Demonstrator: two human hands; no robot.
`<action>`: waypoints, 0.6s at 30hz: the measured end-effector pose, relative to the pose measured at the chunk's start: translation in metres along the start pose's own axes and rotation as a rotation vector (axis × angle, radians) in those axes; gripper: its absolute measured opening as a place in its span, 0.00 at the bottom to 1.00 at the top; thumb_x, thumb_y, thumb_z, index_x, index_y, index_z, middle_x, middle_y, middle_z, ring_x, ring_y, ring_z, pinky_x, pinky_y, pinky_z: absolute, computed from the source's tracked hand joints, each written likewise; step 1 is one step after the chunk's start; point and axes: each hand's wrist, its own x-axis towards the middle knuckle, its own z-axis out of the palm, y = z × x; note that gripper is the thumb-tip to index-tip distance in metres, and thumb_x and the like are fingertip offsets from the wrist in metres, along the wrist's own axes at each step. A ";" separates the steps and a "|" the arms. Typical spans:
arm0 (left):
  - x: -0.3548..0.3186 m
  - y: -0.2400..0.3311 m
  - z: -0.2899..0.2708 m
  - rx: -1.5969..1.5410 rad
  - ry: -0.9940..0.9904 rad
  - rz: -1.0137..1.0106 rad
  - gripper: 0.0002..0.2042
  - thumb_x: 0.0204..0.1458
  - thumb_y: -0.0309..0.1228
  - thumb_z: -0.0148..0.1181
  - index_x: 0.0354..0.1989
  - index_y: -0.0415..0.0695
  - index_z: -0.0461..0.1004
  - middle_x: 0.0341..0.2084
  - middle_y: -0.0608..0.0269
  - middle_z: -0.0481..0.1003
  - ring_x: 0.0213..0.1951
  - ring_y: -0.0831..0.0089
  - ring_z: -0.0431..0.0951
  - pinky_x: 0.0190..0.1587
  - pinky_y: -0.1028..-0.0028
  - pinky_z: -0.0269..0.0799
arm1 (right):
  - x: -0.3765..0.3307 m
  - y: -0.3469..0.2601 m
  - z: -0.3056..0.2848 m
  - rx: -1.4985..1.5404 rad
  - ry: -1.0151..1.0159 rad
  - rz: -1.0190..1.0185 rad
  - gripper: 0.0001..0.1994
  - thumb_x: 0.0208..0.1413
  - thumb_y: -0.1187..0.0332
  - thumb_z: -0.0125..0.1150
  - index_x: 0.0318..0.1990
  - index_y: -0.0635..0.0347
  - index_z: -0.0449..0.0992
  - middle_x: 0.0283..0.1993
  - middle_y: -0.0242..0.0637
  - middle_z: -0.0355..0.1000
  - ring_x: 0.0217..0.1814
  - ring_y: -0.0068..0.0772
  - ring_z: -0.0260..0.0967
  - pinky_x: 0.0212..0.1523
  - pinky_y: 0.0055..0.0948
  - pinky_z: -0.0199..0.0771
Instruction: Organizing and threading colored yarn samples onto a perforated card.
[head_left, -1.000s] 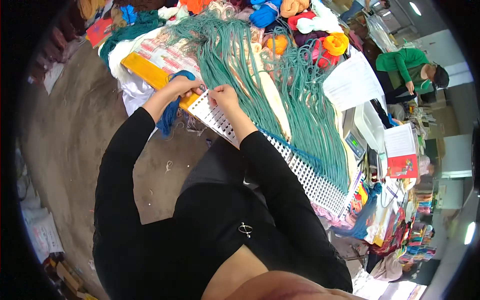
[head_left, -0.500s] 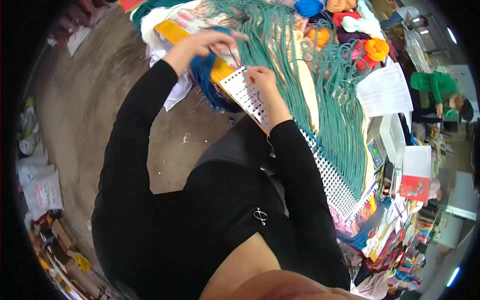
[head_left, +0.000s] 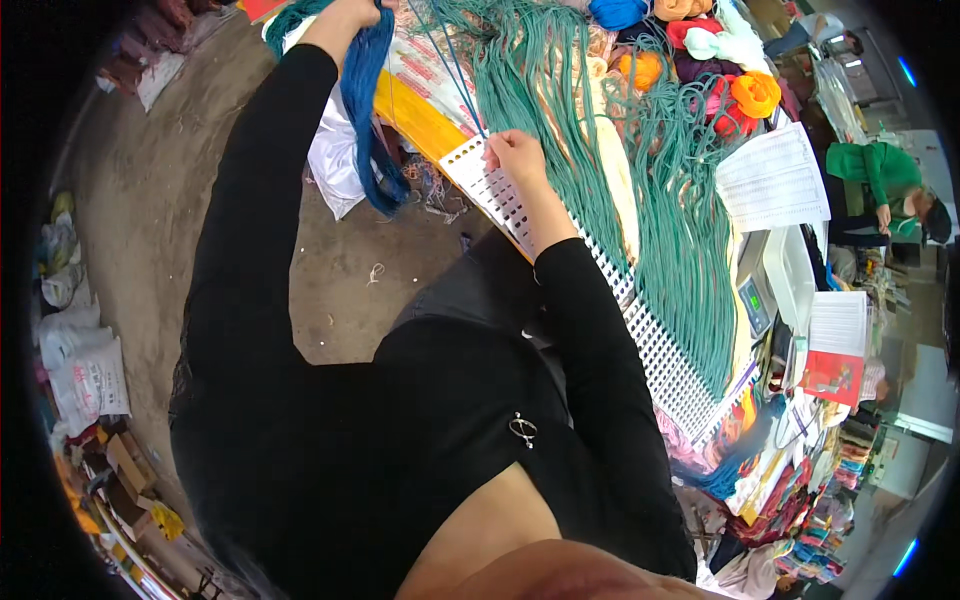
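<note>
Lifting up and away from the white holed board point(head_left: 560, 250), the left hand point(head_left: 355, 12) now grips blue yarn point(head_left: 365, 110); the right hand point(head_left: 515, 155) pinches a strand on the board.

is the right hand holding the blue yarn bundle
No, the right hand rests on the white perforated plastic strip; the left hand grips the hanging blue yarn bundle.

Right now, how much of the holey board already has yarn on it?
Most of the white perforated board already carries teal-green yarn strands fanned over the table. In hand: the left hand lifts a blue yarn hank while the right hand pinches a blue strand at the board's near end. Left: that end's holes look bare.
</note>
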 end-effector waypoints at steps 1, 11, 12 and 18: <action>0.040 -0.008 0.019 0.295 0.502 0.245 0.09 0.47 0.33 0.54 0.21 0.41 0.69 0.08 0.71 0.59 0.10 0.78 0.56 0.12 0.77 0.52 | 0.000 0.008 -0.019 0.005 0.072 0.019 0.07 0.49 0.71 0.50 0.27 0.66 0.72 0.19 0.35 0.71 0.17 0.24 0.68 0.20 0.24 0.67; 0.062 -0.193 0.171 0.313 0.481 0.048 0.20 0.57 0.41 0.44 0.48 0.37 0.68 0.39 0.61 0.72 0.37 0.72 0.72 0.42 0.76 0.71 | -0.026 -0.033 -0.009 0.182 0.137 -0.222 0.09 0.53 0.67 0.54 0.35 0.64 0.72 0.25 0.30 0.70 0.21 0.18 0.64 0.21 0.15 0.60; 0.058 -0.201 0.176 0.295 0.360 -0.015 0.21 0.57 0.42 0.43 0.50 0.37 0.67 0.37 0.62 0.72 0.33 0.75 0.71 0.37 0.77 0.72 | -0.039 -0.054 0.000 0.257 0.102 -0.219 0.09 0.54 0.66 0.54 0.36 0.63 0.72 0.26 0.29 0.69 0.22 0.18 0.65 0.22 0.15 0.59; 0.072 -0.211 0.214 0.255 0.296 -0.016 0.21 0.59 0.42 0.40 0.53 0.38 0.64 0.36 0.59 0.72 0.28 0.77 0.71 0.21 0.78 0.67 | -0.054 -0.073 -0.009 0.468 0.122 -0.136 0.07 0.57 0.67 0.49 0.31 0.60 0.68 0.26 0.30 0.69 0.23 0.18 0.66 0.22 0.15 0.58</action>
